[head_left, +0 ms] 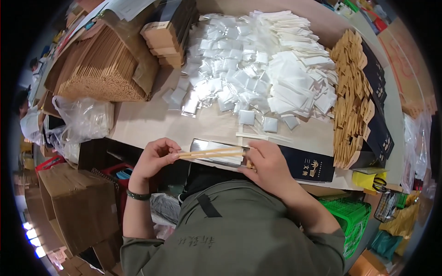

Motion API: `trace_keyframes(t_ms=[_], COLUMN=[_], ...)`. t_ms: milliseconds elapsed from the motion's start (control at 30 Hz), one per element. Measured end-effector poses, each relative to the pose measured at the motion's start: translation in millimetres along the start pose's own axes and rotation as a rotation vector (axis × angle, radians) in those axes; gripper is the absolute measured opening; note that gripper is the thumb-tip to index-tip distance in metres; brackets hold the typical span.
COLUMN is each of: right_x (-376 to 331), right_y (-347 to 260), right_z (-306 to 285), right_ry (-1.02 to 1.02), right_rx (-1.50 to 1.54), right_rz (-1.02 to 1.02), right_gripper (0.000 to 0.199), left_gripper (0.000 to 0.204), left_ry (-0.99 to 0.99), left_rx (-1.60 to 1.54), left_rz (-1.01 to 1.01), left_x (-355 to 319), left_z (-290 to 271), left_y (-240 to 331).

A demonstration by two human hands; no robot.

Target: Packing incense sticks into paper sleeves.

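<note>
A pair of pale wooden chopsticks (202, 153) spans the space between my hands, over a flat silvery packet with a dark edge (209, 145). The thumb and fingers of my left hand (159, 158) pinch the chopsticks at their left end. Around their right end, and at the packet's right side, my right hand (271, 166) is closed; its fingers partly hide what lies in the grip. A dark blue printed sleeve (306, 164) lies just right of that hand. Beyond the packet, thin white paper-wrapped strips (262, 137) rest on the table.
Small clear-wrapped white packets (230, 60) are heaped across the table (142, 122), beside folded white papers (301, 83). Brown paper-wrapped pieces (347, 96) line the right side. Stacked brown cardboard (99, 69) fills the far left. A green crate (345, 221) stands below right.
</note>
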State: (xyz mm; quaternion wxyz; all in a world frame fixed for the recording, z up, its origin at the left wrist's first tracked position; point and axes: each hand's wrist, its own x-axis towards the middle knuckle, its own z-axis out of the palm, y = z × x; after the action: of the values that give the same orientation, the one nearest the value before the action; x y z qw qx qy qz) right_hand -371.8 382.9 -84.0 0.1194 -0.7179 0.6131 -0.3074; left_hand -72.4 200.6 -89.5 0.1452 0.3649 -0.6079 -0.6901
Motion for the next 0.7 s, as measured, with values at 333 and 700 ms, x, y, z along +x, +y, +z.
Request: trace_keyframes(t_ms=[333,700], right_x=[-18,-20], right_y=[4,7], right_z=[25,12], right_ry=[-0.038,0.114], right_rx=[-0.034,0.135], right_rz=[0.023,0.186], right_gripper=[0.042,0.037], left_gripper=[0.017,0.063], left_ry=[0.051,-0.088], left_rx=[0.621,0.606], left_rz=[0.497,0.379], left_x=[48,33], left_z=[124,149], left_y=[-2,26])
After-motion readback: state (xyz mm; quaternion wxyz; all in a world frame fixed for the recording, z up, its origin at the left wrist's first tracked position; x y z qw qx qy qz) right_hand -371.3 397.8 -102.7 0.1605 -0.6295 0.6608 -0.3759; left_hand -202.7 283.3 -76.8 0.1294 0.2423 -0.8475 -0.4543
